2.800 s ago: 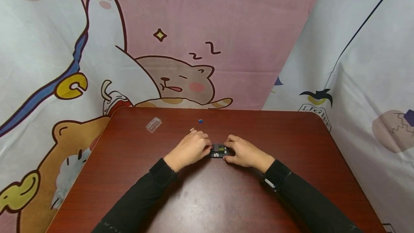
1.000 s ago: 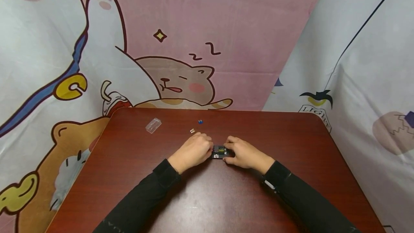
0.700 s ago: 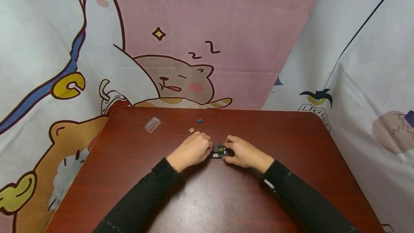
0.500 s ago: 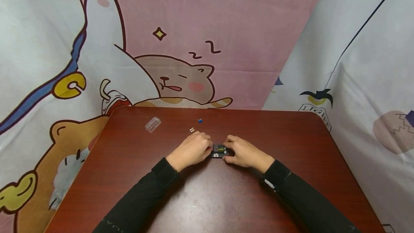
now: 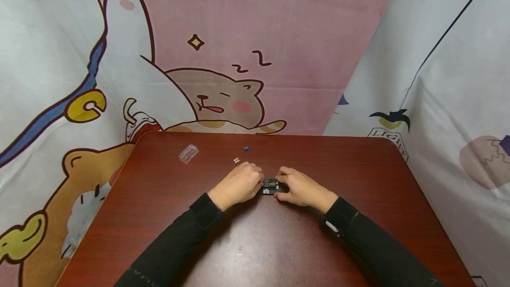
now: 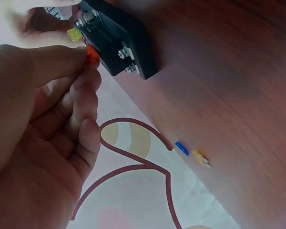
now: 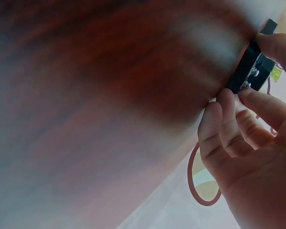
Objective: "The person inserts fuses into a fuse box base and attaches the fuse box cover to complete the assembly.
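A black fuse block (image 5: 272,192) with metal screw terminals lies near the table's middle, between both hands. My left hand (image 5: 240,183) pinches a small red blade fuse (image 6: 92,56) between thumb and index finger, right at the block's upper side. A yellow blade fuse (image 6: 75,34) stands in the block beside it. From the other end my right hand (image 5: 301,188) grips the block by its edges, thumb on the near side and fingers on the far side, as the right wrist view shows. My left fingers hide the block's left end in the head view.
Beyond the left hand a beige blade fuse (image 5: 237,160) and a blue blade fuse (image 5: 246,149) lie on the brown table (image 5: 358,163). A clear plastic cover (image 5: 188,153) rests farther left. A printed cloth (image 5: 311,48) hangs behind the table.
My left hand has shifted slightly right over the block, still at its left end. The right hand keeps its grip, and the loose fuses and cover stay in place.
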The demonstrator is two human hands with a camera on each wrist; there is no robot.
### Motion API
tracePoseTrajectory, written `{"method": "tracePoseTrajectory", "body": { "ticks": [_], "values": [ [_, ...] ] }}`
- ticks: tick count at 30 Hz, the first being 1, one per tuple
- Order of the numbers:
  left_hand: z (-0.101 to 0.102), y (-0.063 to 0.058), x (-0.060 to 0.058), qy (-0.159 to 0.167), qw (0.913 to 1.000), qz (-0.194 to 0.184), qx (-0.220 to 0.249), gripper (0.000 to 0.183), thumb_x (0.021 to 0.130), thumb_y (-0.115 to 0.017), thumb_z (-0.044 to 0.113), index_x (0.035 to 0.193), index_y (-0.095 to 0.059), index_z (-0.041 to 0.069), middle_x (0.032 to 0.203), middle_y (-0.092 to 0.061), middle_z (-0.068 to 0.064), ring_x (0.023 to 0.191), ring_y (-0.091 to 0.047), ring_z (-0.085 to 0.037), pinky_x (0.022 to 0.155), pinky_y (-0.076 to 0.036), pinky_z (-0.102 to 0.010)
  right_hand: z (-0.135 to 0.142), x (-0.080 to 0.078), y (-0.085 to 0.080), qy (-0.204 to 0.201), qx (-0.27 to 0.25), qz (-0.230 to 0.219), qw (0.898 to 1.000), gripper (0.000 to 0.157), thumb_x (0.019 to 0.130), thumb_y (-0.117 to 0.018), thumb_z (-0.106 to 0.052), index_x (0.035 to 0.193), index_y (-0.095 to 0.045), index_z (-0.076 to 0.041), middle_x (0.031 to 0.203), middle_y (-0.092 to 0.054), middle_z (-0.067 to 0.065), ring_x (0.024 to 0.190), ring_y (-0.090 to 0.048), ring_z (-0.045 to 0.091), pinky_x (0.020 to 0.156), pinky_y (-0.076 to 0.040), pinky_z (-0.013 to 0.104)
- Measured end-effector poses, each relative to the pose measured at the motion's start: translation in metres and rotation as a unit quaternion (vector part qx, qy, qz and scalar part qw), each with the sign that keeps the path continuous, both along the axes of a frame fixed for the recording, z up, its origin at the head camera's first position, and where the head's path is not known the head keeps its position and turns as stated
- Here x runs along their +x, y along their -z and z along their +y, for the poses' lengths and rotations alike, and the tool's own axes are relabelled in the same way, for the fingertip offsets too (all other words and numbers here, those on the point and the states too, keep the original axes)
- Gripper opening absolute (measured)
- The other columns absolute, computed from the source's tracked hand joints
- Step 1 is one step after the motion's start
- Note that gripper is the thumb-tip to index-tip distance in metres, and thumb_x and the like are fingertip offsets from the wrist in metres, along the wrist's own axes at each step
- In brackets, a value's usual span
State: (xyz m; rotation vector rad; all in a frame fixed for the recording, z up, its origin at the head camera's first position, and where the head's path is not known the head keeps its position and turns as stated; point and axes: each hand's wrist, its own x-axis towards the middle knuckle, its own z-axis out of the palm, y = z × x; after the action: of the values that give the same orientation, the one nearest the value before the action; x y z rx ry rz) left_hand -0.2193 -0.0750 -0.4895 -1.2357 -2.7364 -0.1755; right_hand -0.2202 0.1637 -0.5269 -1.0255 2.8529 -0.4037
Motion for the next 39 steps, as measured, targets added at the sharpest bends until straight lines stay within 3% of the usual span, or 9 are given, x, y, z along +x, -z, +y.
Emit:
{"method": "tracePoseTrajectory", "body": {
  "ticks": [18, 29, 34, 36, 39],
  "values": [
    [0.005, 0.002, 0.003, 0.003, 0.9995, 0.017, -0.028, 0.009, 0.091, -0.069, 0.022, 0.086, -0.075, 0.019, 0.083, -0.065, 0.006, 0.083, -0.063, -0.015, 0.081, -0.049, -0.033, 0.0, 0.003, 0.001, -0.005, -0.001, -0.004, 1.0, 0.053, 0.087, -0.072, -0.046, 0.128, -0.067, -0.013, 0.115, -0.055, -0.008, 0.094, -0.053, 0.005, 0.08, -0.049, 0.025],
    [-0.014, 0.015, -0.005, 0.013, 0.9986, 0.003, 0.051, 0.01, 0.093, -0.069, 0.029, 0.09, -0.076, 0.022, 0.08, -0.061, 0.01, 0.077, -0.057, -0.009, 0.081, -0.048, -0.033, -0.002, 0.0, -0.005, -0.007, 0.003, 0.008, 1.0, 0.052, 0.087, -0.071, -0.046, 0.127, -0.067, -0.013, 0.113, -0.054, -0.007, 0.094, -0.053, 0.006, 0.082, -0.05, 0.028],
    [-0.027, 0.015, -0.01, -0.025, 0.9969, 0.017, 0.072, 0.016, 0.097, -0.063, 0.031, 0.097, -0.076, 0.024, 0.089, -0.066, 0.01, 0.087, -0.063, -0.009, 0.095, -0.052, -0.04, -0.002, 0.0, -0.005, -0.003, 0.005, -0.003, 1.0, 0.055, 0.087, -0.071, -0.047, 0.13, -0.066, -0.011, 0.116, -0.055, -0.006, 0.099, -0.056, 0.008, 0.086, -0.051, 0.031],
    [-0.033, 0.012, -0.012, -0.046, 0.9956, 0.024, 0.078, 0.016, 0.097, -0.062, 0.029, 0.099, -0.076, 0.021, 0.091, -0.067, 0.007, 0.089, -0.065, -0.011, 0.093, -0.051, -0.04, -0.002, 0.0, -0.005, 0.001, 0.007, -0.007, 1.0, 0.057, 0.087, -0.071, -0.047, 0.131, -0.065, -0.011, 0.116, -0.055, -0.006, 0.101, -0.056, 0.008, 0.088, -0.051, 0.032],
    [-0.042, 0.008, -0.015, -0.071, 0.9936, 0.031, 0.082, 0.015, 0.096, -0.063, 0.024, 0.1, -0.076, 0.017, 0.09, -0.067, 0.004, 0.085, -0.065, -0.015, 0.081, -0.049, -0.035, -0.002, 0.001, -0.004, 0.006, 0.01, -0.008, 1.0, 0.058, 0.087, -0.07, -0.048, 0.132, -0.065, -0.011, 0.118, -0.055, -0.006, 0.102, -0.055, 0.008, 0.089, -0.051, 0.031]
  ]
}}
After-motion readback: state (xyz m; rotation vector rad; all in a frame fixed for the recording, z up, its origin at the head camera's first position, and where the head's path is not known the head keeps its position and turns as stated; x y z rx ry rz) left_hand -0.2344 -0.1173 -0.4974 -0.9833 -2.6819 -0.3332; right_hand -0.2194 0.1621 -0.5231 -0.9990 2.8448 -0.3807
